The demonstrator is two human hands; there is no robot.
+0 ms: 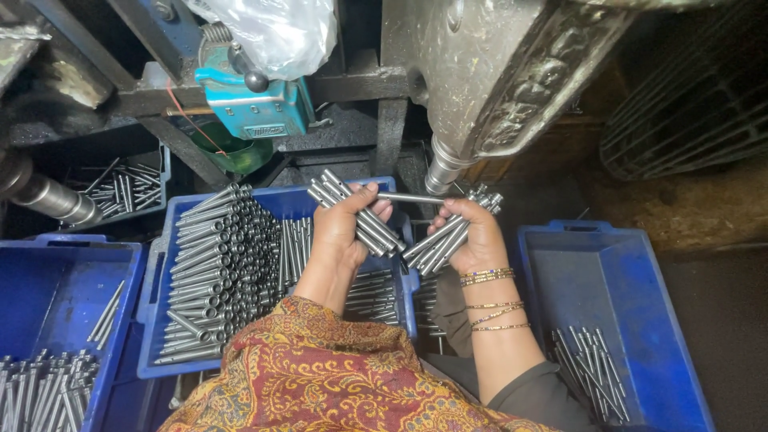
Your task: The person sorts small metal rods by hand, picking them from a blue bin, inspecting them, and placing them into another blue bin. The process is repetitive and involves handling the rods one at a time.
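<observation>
My left hand [346,228] grips a bundle of grey metal rods [358,211] slanting from upper left to lower right. A single rod [410,198] lies level between my thumb tip and the machine's round spindle [442,170]. My right hand [475,234], with thin bangles at the wrist, holds a second bundle of rods [438,242] slanting the other way. Both hands hover over a blue crate [157,314] stacked with rows of the same rods.
A blue crate [52,296] at the left holds more rods, and a blue crate [632,280] at the right has a small pile. A grey machine body [496,72], a teal device [256,108] and a wire guard [688,112] stand behind. A patterned shawl [320,376] covers my lap.
</observation>
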